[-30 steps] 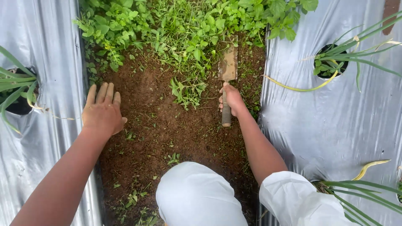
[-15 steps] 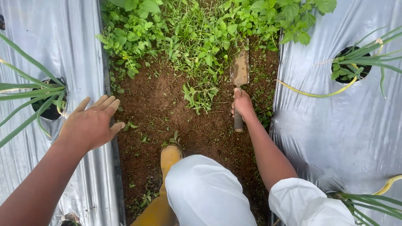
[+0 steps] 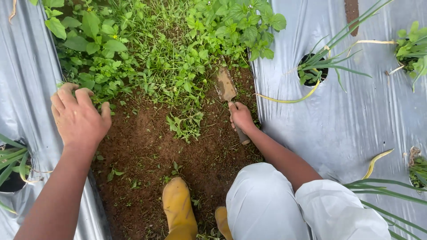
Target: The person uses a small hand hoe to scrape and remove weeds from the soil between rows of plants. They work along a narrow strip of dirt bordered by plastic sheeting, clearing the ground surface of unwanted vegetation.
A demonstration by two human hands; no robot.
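The trowel (image 3: 227, 86) is gripped by the right hand (image 3: 241, 116), blade set into far weeds (image 3: 178, 66); the left hand (image 3: 79, 118) is curled, empty, at their left edge.

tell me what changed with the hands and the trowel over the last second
The left hand lifted off the bare soil and moved forward to the edge of the weeds, fingers now curled there. The right hand kept its grip on the trowel, which now tilts left instead of pointing straight ahead. Yellow boots have come into view. The blade stays at the weed line.
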